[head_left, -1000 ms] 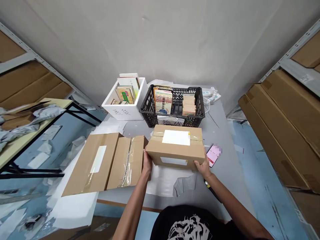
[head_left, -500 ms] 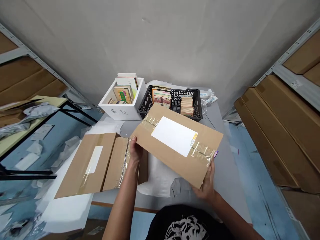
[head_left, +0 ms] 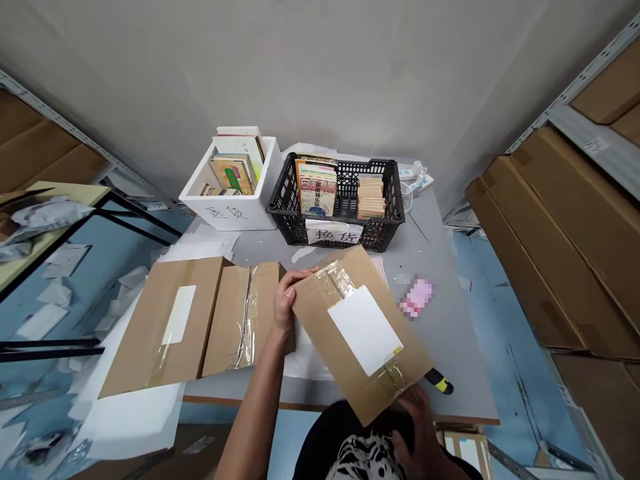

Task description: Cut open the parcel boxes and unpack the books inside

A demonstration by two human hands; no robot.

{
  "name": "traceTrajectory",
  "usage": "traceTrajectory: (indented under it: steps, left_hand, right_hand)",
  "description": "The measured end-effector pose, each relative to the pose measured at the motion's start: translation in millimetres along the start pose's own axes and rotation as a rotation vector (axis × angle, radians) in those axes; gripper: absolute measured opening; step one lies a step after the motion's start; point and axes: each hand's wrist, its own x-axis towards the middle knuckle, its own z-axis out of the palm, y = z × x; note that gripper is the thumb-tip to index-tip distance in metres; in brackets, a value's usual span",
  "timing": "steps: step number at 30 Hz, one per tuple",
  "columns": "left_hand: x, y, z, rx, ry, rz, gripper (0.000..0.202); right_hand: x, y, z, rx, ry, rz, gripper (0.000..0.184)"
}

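Brown box [head_left: 363,333], seemingly mid-handling: our left hand [head_left: 286,303] clasps ten o'clock; our right hand [head_left: 417,415], five o'clock, grip unclear. We likely need steady support next.

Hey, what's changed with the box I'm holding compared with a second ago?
The held box has turned clockwise, its right end swinging down toward your shirt. The right hand has come down with that end; whether it grips is unclear. The left hand still holds its corner.

Unmoved: wide carton, narrow carton, white bin, black crate.
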Motion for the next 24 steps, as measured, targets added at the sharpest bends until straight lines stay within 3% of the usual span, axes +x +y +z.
traceTrajectory:
  steps: [4,7,10,12,13,15,17,22,24]
  left_hand:
    - [-12.2,-8.8,8.2,0.005,-0.175,0.081,0.068]
    - [-16.6,-12.7,11.1,-0.004,-0.229,0.204,0.062]
    - [-18.7,-10.1,8.4,0.097,-0.308,0.279,0.063]
    - [-21.5,-5.4,5.1,0.175,-0.359,0.312,0.063]
    - [-23.7,-2.5,3.4,0.215,-0.368,0.327,0.06]
    - [-29.7,4.1,0.2,0.3,-0.356,0.348,0.047]
    - [-37.0,11.8,-2.3,0.394,-0.314,0.333,0.035]
    - [-54.4,33.4,-1.1,0.639,-0.201,0.254,0.026]
    - [-58.5,39.9,4.7,0.724,-0.11,0.25,0.026]
  right_hand:
    - [-10.2,8.6,-2.7,0.021,-0.217,0.117,0.03]
    - [-15.8,21.5,-3.9,0.021,-0.348,0.234,0.028]
    - [-15.1,48.7,-17.7,-0.004,-0.501,0.426,0.03]
    - [-9.1,74.3,-33.8,-0.078,-0.523,0.568,0.032]
    - [-4.5,87.6,-41.4,-0.157,-0.467,0.625,0.034]
    - [6.4,110.9,-50.3,-0.379,-0.291,0.675,0.039]
    - [17.0,125.7,-46.6,-0.575,-0.206,0.653,0.046]
    - [26.0,131.0,-5.8,-0.697,-0.465,0.686,0.034]
    - [22.0,131.8,6.2,-0.679,-0.504,0.699,0.03]
